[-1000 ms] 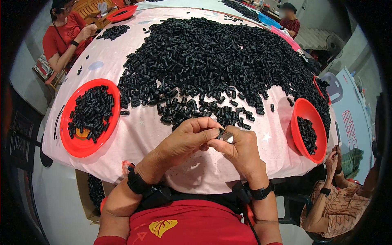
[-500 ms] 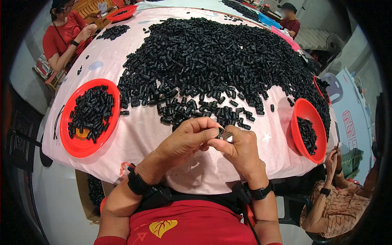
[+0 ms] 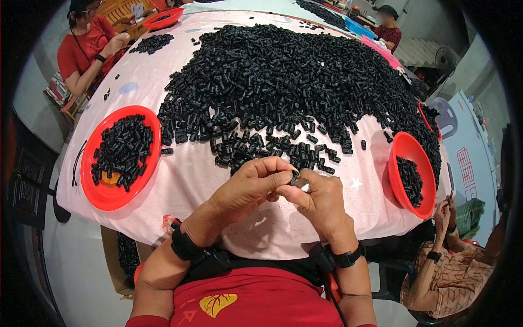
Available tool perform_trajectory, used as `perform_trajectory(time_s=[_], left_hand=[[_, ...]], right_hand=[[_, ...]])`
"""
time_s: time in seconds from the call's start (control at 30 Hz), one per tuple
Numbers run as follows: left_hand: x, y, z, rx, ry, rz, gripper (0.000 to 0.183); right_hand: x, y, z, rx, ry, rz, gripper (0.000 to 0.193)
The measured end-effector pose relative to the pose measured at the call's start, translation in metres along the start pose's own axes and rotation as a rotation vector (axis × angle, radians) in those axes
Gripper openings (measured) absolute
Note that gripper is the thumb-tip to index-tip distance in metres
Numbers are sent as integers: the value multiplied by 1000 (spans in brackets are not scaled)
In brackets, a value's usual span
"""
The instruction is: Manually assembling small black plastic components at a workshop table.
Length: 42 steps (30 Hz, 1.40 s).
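Note:
Just above the near part of the table, my two hands meet. My left hand [image 3: 237, 191] pinches a small black cylindrical part [image 3: 295, 174] between thumb and fingertips. Closed around a shiny metal piece [image 3: 303, 185], my right hand [image 3: 325, 203] presses it against that part; fingers cover most of it, so its kind is unclear. Right beyond my hands, loose black parts [image 3: 261, 144] spill from a large heap [image 3: 272, 71] of the same small cylinders.
A red plate [image 3: 90, 191] of black parts lies to the left; a red bowl [image 3: 417, 150] with more leans at the right. Pink cloth [image 3: 180, 201] covers the table. Co-workers sit at far left [image 3: 87, 60], far right [image 3: 388, 32] and near right [image 3: 452, 267]. A cardboard box [image 3: 114, 267] stands below left.
My right hand and the metal piece have turned very slightly against the black part. My left hand keeps its place and pinch.

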<state>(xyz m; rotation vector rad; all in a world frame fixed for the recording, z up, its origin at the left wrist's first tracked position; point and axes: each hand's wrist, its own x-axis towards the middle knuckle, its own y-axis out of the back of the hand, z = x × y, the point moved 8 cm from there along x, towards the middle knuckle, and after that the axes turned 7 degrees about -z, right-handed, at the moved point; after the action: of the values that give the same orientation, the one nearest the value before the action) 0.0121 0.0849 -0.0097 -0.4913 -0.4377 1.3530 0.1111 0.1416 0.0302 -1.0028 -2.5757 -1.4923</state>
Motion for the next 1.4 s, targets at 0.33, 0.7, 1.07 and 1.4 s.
perform_trajectory(time_s=[0.33,0.7,1.07,1.4], left_hand=[[-2,1,1,-76,29,12,22],[-2,-7,18,11,-100,29,30],[0,1,17,87,-156,39,23],[1,-4,8,71,-40,9,26]], right_hand=[[1,21,-12,448,8,49,22],[-2,24,-2,478,-62,223,15],[-5,23,-30,306,88,173,22],[-2,4,-1,292,-72,10,45]])
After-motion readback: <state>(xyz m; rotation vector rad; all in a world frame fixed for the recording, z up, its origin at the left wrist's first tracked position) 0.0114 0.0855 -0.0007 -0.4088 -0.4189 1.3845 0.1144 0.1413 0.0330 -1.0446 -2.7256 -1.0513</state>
